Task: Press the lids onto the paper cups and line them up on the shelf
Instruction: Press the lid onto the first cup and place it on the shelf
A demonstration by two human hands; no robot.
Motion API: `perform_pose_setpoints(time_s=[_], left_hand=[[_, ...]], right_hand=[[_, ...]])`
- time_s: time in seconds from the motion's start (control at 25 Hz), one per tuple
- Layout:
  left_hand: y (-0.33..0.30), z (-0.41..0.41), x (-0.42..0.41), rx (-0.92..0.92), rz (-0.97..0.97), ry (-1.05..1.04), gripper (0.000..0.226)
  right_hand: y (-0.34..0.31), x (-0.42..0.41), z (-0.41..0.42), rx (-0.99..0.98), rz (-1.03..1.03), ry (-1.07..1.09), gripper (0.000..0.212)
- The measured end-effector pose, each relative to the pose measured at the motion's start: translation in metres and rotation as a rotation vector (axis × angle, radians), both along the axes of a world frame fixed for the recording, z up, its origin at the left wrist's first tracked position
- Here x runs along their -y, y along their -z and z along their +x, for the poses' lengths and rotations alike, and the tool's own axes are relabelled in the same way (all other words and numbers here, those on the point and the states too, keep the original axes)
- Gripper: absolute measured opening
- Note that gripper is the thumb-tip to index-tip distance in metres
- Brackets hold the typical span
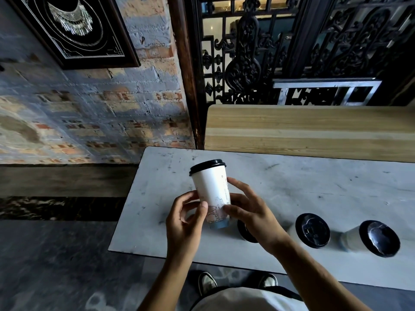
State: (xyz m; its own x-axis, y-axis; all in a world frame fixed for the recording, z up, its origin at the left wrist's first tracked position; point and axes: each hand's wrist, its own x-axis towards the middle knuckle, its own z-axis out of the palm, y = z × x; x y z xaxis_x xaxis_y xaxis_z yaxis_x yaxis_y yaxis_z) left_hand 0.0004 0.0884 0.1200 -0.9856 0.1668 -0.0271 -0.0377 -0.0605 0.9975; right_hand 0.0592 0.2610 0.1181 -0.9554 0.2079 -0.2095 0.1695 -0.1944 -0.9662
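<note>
- Head view: a white paper cup with a black lid seated on its rim is held between both hands above the near left part of the grey table.
- The cup is seen tilted, its lid end pointing away and to the left, its blue base toward the person.
- The left hand is closed on the lower left wall of the cup; its thumb is laid on the printed side, while its fingers are wrapped behind the cup and partly hidden by it.
- The right hand is clamped on the lower right wall, thumb near the print, fingers curled round the far side.
- Whether the cup's base touches the table cannot be told, since it is covered by both hands.
- A second lidded cup stands just right of the held one; only a dark arc of its lid is visible under the right wrist.
- Two more lidded cups are lined up farther right on the table: the middle cup and the far-right cup, whose white walls are blurred and hard to make out.
- The print on the held cup is too small to be read.
- A wooden shelf lies behind the table, its right end cut off by the frame edge.
- Two shoes are partly hidden under the table edge and a pale garment.
</note>
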Motion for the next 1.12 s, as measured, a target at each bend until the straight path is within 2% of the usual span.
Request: perform_pose_setpoints(time_s=[0.12, 0.24, 0.4, 0.48, 0.6, 0.72, 0.84, 0.96, 1.12], left_hand=[[-0.002, 0.002, -0.002, 0.057, 0.011, 0.019, 0.032], [0.0, 0.002, 0.0, 0.062, -0.036, 0.033, 0.042], [0.0, -0.001, 0.0, -0.033, -0.107, 0.0, 0.027], [0.0, -0.002, 0.001, -0.083, -0.135, -0.006, 0.027], [0.0, -0.006, 0.003, -0.151, -0.193, -0.003, 0.035], [0.001, -0.008, 0.002, -0.136, -0.236, -0.003, 0.04], [0.002, -0.008, 0.001, -0.041, -0.168, 0.001, 0.029], [0.002, -0.008, -0.002, -0.003, -0.13, 0.009, 0.031], [0.004, -0.008, -0.01, 0.023, -0.105, 0.003, 0.03]], right_hand=[[-0.003, 0.001, 0.001, -0.002, -0.019, 0.0, 0.056], [0.0, 0.001, 0.001, -0.013, -0.026, 0.03, 0.057], [0.002, -0.001, 0.001, 0.015, -0.034, 0.065, 0.063], [0.004, -0.002, 0.001, 0.039, -0.019, 0.07, 0.069], [0.005, -0.002, -0.002, 0.039, 0.08, 0.042, 0.07], [0.006, 0.001, -0.003, 0.001, 0.203, -0.007, 0.054], [0.003, -0.001, -0.006, -0.028, 0.103, -0.027, 0.049], [0.0, -0.006, -0.005, -0.037, 0.007, -0.057, 0.053], [0.006, -0.016, -0.007, -0.007, -0.006, -0.054, 0.062]])
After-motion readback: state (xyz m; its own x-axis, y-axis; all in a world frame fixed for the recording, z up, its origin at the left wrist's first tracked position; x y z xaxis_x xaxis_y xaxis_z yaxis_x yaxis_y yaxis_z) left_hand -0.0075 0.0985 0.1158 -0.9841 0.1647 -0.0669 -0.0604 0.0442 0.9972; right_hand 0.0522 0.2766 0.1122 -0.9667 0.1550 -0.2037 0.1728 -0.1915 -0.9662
